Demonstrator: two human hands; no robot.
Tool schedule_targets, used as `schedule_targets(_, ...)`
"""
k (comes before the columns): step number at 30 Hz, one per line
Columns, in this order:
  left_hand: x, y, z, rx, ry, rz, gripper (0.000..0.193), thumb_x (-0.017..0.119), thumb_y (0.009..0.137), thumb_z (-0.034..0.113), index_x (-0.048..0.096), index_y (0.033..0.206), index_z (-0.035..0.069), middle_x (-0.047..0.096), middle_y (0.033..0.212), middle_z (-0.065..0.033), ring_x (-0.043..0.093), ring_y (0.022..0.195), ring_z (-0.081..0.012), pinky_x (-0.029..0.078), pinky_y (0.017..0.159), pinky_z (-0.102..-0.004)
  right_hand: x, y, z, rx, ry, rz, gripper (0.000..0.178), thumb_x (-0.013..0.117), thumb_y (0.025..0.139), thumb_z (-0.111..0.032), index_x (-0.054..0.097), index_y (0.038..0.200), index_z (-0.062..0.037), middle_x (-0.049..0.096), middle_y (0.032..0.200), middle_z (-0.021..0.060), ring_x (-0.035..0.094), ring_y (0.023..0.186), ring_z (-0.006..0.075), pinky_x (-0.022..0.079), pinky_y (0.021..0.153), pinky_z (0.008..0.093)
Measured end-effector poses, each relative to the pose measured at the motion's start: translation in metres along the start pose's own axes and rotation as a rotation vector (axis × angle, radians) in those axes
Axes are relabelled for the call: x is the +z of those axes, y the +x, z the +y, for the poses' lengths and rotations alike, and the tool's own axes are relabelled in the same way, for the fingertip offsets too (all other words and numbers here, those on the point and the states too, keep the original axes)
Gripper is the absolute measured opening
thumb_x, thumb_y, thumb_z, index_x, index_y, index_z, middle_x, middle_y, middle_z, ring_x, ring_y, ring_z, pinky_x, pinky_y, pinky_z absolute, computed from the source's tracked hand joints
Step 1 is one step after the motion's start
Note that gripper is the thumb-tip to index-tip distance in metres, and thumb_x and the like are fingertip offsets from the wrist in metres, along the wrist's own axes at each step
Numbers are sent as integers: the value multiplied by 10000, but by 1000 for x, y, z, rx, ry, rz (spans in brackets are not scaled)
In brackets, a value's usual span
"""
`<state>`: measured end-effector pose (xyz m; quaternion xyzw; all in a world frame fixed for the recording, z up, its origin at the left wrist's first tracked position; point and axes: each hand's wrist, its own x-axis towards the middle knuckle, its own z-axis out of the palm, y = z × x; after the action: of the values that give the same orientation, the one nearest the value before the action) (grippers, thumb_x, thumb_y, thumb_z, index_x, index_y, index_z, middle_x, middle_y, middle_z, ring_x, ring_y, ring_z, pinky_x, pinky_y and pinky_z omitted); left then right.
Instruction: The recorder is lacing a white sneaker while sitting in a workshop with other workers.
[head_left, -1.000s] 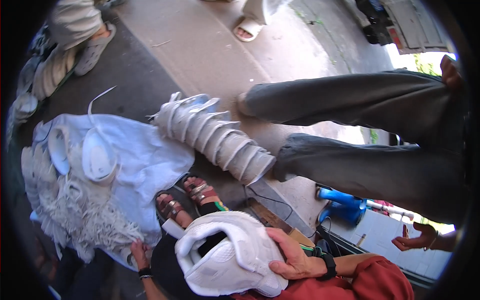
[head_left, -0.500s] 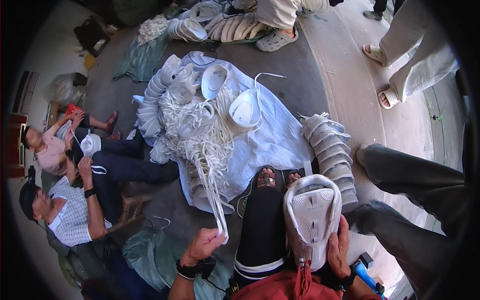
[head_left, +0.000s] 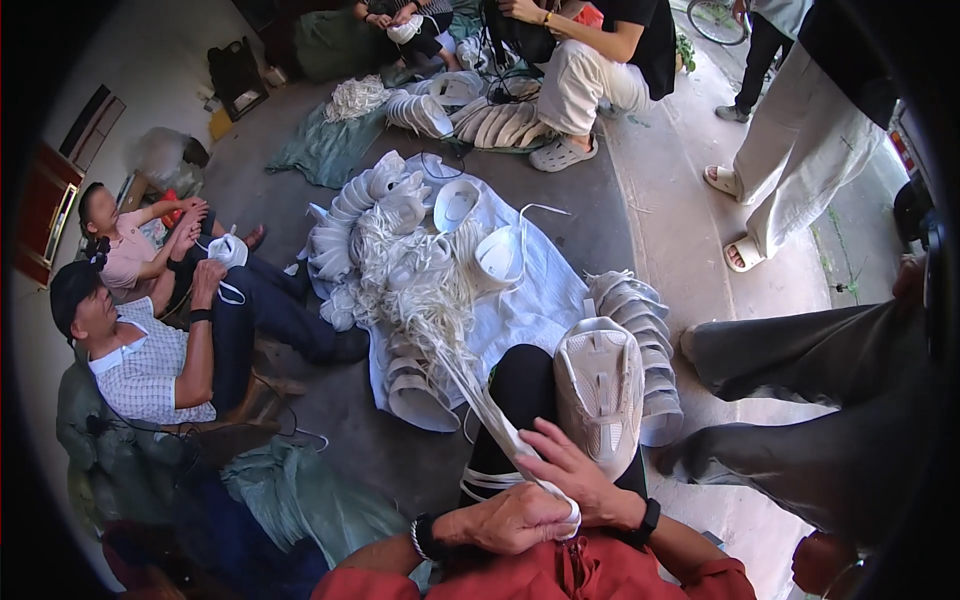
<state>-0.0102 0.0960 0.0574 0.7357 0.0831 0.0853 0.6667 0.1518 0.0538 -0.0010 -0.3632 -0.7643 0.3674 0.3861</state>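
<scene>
My left hand is closed in a fist around the looped end of a bundle of white shoelaces. From there the laces stretch forward to a tangled heap of shoelaces. Just ahead of it, my right hand lies across the bundle with its fingers stretched out, touching the laces. On my right thigh rests an off-white shoe upper, its toe end toward me, held by neither hand. More white laces are looped around my left thigh.
A white sheet bears nested shoe uppers and two single ones. Another stack of uppers curves beside my right leg. Two seated people are at left, one holding a white upper. Other people sit beyond and stand at right.
My right hand has left the shoe upper and moved onto the laces. My left hand has drawn the lace bundle toward my lap. My head view has tilted up, showing more people at the back.
</scene>
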Motion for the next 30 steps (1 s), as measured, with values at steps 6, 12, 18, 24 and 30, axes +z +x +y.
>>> schedule_targets(6, 11, -14, 4, -44, -39, 153, 191, 521, 914, 144, 585, 936, -35, 621, 818, -71, 575, 739, -141, 456, 684, -284, 34, -26, -2, 174, 466, 13, 400, 646, 761, -135, 526, 1121, -8, 512, 1191, 156, 505, 1124, 287, 424, 908, 356)
schedule_targets(12, -26, -44, -44, -206, -25, 824, 355, 626, 831, 176, 534, 1145, 37, 602, 928, -75, 585, 780, -141, 481, 708, -284, 12, -50, -13, 440, 534, 413, 244, 388, 913, -66, 620, 948, -1, 646, 820, 58, 564, 670, 118, 446, 609, 243)
schedule_targets(18, -15, -29, -91, -208, 653, 474, 727, 668, 648, 167, 400, 1322, 118, 323, 1381, -186, 217, 1322, -410, 199, 1076, -494, 6, -81, -18, 357, 585, 516, 258, 408, 944, -141, 622, 952, 3, 650, 814, 68, 541, 681, 95, 434, 627, 230)
schedule_targets(24, 0, -13, -85, -223, 975, 219, 166, 636, 692, 184, 624, 816, 73, 406, 1336, -172, 251, 1311, -403, 196, 1037, -551, -10, -94, -33, 469, 501, 624, 208, 414, 918, -79, 615, 924, -28, 619, 786, 33, 548, 710, 99, 439, 648, 226)
schedule_targets(30, 21, -27, -33, -516, 376, 218, 109, 553, 766, 88, 565, 708, -3, 552, 556, -117, 560, 506, -160, 391, 461, -295, -29, -129, -56, 540, 568, 621, 232, 398, 936, -165, 585, 909, -29, 542, 685, -1, 521, 607, 83, 453, 577, 248)
